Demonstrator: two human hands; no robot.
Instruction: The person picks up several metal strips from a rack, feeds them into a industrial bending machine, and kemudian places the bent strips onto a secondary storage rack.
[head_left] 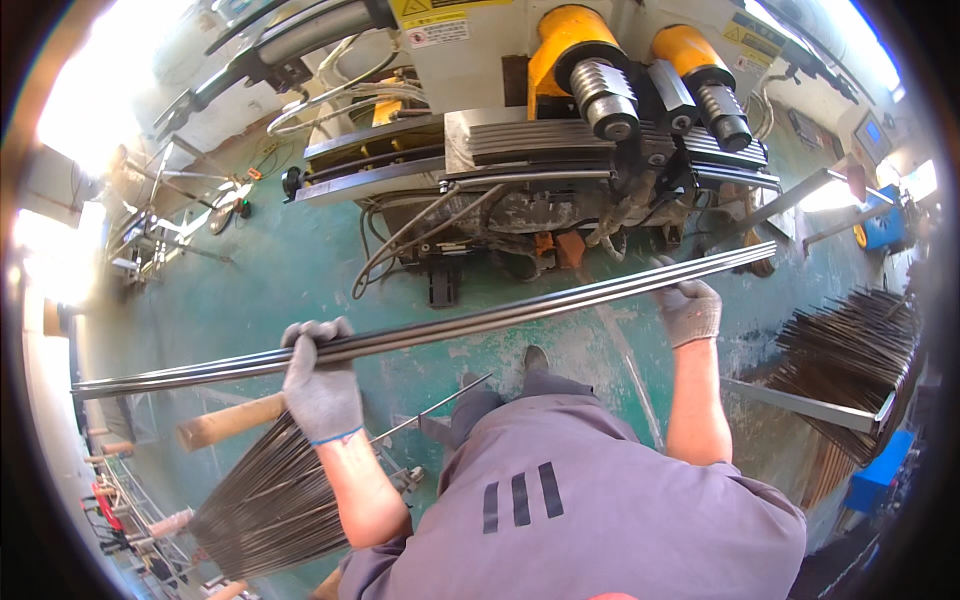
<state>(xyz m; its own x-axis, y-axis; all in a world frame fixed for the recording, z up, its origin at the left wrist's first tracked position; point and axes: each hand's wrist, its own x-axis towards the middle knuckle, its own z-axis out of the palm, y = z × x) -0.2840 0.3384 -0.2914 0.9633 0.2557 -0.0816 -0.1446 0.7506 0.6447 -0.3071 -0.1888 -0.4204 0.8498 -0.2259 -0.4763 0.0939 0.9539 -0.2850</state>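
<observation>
Across my body I hold a small bundle of long, thin metal rods [500, 318], lying side by side and rising slightly toward the right. My gloved left hand [323, 378] is wrapped round them left of the middle, its thumb over the near side. Closer to their right end, my gloved right hand [688, 306] grips the same rods, with some fingers hidden behind them. Beyond the rods stands a machine with two orange cylinders [572, 40] ending in ridged steel rollers [604, 97]. More metal bars [545, 140] lie along its bed.
At the lower left, many rods [265, 505] lie beside a wooden roller [232, 420]. A rack of rods [850, 355] with a metal frame stands at the right, near a blue box [880, 472]. Hoses [375, 245] hang below the machine over the green floor [310, 270].
</observation>
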